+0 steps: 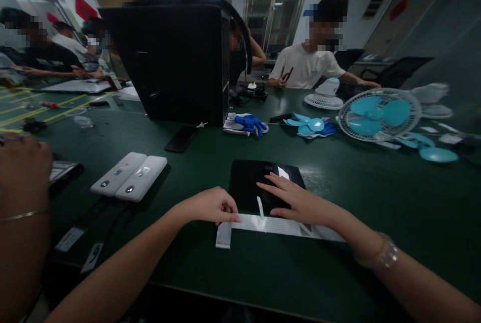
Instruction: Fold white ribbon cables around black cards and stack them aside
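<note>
A long, flat silvery-white strip [280, 224] with fine lines along it lies on the green table, its left end folded toward the front edge. My left hand [216, 205] pinches this strip near the fold. Just behind it rests a glossy black flat panel [244, 182], with a white patch on its surface and a small white tab [260, 207] standing near its front edge. My right hand [296, 200] has its fingers spread flat over the panel's right part. Its wrist and forearm cover the strip's right end.
Two white power banks [141, 177] with cables lie left, near a black phone [181, 138]. Behind stands a big black box [176, 62]. Blue-and-white gloves [250, 124], blue fan blades [310, 123] and a caged fan [379, 115] sit farther back. Another person's arm [24, 187] is at left.
</note>
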Tool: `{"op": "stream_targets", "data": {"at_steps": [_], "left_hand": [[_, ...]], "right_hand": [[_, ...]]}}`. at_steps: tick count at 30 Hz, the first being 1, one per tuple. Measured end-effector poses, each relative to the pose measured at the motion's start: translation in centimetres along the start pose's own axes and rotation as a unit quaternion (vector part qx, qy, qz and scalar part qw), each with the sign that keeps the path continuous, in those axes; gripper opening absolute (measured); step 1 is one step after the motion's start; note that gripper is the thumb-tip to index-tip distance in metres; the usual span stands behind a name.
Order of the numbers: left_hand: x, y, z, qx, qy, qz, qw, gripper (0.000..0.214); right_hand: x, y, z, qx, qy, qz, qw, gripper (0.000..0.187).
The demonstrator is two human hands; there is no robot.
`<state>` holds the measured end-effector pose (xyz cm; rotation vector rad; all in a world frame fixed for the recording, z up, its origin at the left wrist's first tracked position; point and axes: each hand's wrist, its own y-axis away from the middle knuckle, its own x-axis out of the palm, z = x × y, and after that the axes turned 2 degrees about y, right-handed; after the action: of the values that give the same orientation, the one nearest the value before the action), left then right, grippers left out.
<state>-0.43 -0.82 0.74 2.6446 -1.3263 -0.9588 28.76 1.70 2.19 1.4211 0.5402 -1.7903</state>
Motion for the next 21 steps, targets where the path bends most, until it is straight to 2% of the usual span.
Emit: {"op": "stream_targets", "data": {"at_steps": [4, 7, 9, 13, 16, 18, 21], "left_hand": [[0.0, 0.0, 0.0, -0.008, 0.007, 0.005, 1.0, 0.034], [-0.1, 0.1, -0.1, -0.009, 0.019, 0.006, 1.0, 0.033], [-0.1, 0.1, 0.0, -0.007, 0.038, 0.0, 0.999, 0.033], [0.0, -0.2, 0.5, -0.018, 0.102, -0.048, 0.993, 0.036], [0.3, -0.7, 0.7, -0.038, 0.128, -0.086, 0.987, 0.037], [0.4, -0.9, 0.6, -0.05, 0.089, -0.122, 0.987, 0.037], [0.4, -0.9, 0.2, -0.061, -0.03, -0.178, 0.982, 0.036]], "right_hand": [[0.3, -0.1, 0.7, -0.026, -0.026, 0.017, 0.999, 0.07], [0.3, 0.1, 0.8, -0.016, -0.041, -0.001, 0.999, 0.073], [0.0, 0.3, 1.0, -0.009, -0.05, -0.026, 0.998, 0.067], [-0.7, 0.8, 1.6, -0.049, -0.052, -0.071, 0.995, 0.057], [-0.6, 0.8, 1.5, -0.096, -0.001, -0.091, 0.991, 0.044], [-0.3, 0.8, 1.1, -0.107, 0.048, -0.103, 0.988, 0.039], [0.2, 0.6, 0.7, -0.104, 0.098, -0.109, 0.984, 0.038]]}}
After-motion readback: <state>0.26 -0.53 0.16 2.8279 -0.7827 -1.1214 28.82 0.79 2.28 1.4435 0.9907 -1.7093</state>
